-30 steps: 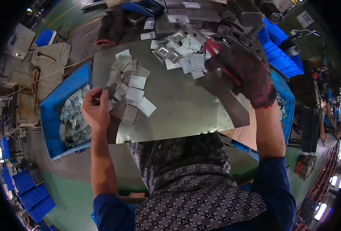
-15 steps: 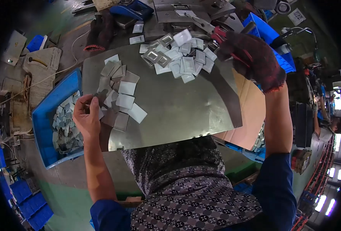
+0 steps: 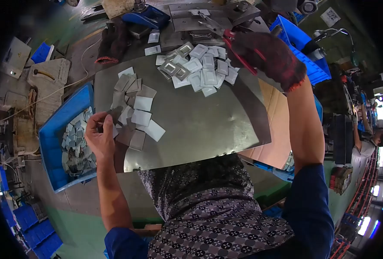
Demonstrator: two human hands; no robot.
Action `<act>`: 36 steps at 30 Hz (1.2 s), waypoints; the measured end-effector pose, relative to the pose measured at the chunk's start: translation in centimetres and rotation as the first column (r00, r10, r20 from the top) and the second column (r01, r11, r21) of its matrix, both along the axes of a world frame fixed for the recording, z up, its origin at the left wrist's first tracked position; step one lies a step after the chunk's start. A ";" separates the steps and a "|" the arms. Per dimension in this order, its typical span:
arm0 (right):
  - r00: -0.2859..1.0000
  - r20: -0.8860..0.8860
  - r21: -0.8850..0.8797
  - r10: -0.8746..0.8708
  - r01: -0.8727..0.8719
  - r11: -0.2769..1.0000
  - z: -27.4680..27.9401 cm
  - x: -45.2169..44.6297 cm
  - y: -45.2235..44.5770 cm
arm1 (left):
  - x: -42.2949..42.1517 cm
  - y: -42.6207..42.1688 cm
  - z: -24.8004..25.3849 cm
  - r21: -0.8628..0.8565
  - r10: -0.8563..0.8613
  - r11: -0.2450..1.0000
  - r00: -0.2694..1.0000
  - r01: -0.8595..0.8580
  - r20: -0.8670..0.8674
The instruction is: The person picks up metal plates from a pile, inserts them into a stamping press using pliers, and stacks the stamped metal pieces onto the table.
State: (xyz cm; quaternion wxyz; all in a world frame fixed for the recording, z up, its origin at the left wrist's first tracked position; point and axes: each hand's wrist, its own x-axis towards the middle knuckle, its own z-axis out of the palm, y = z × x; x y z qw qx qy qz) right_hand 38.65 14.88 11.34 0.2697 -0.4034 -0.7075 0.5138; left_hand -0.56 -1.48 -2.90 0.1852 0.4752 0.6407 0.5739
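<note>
My right hand (image 3: pixel 267 56), in a dark red and black glove, grips red-handled pliers (image 3: pixel 217 28). Their jaws reach over the metal die block (image 3: pixel 179 20) at the top, close to a pale piece (image 3: pixel 199 13) lying there. My bare left hand (image 3: pixel 100 134) pinches a thin grey metal blank (image 3: pixel 113 110) between thumb and fingers. Beside it, flat metal blanks (image 3: pixel 143 103) lie spread on the left of the sheet-metal table (image 3: pixel 191 125). Below the die is a heap of formed rectangular metal pieces (image 3: pixel 208 76) with raised rims.
A blue bin (image 3: pixel 49 146) of metal pieces stands left of the table. Another blue crate (image 3: pixel 297 41) is at the upper right, near cardboard (image 3: pixel 278 125). An empty dark glove (image 3: pixel 112 43) lies at upper left. Another person (image 3: pixel 366 144) is at far right.
My right hand has moved left and slightly up with the pliers, bringing their jaws further over the die block. The left hand stays nearly in place with its blank.
</note>
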 end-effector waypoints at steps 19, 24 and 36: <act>0.929 -0.252 -0.212 0.270 -0.325 0.922 -6.4 0.0 -9.0 | 3.3 1.1 5.2 -0.355 -0.526 0.850 0.650 0.388 -0.549; 0.927 -0.293 0.031 0.236 -0.237 0.971 -9.3 0.3 -11.8 | 3.2 0.8 3.5 -0.362 -0.413 0.838 0.908 0.408 0.068; 0.986 -0.112 -0.631 0.127 -0.169 0.757 -3.6 -4.9 -13.0 | 4.0 1.0 3.4 -0.046 -0.227 0.941 0.726 0.336 0.649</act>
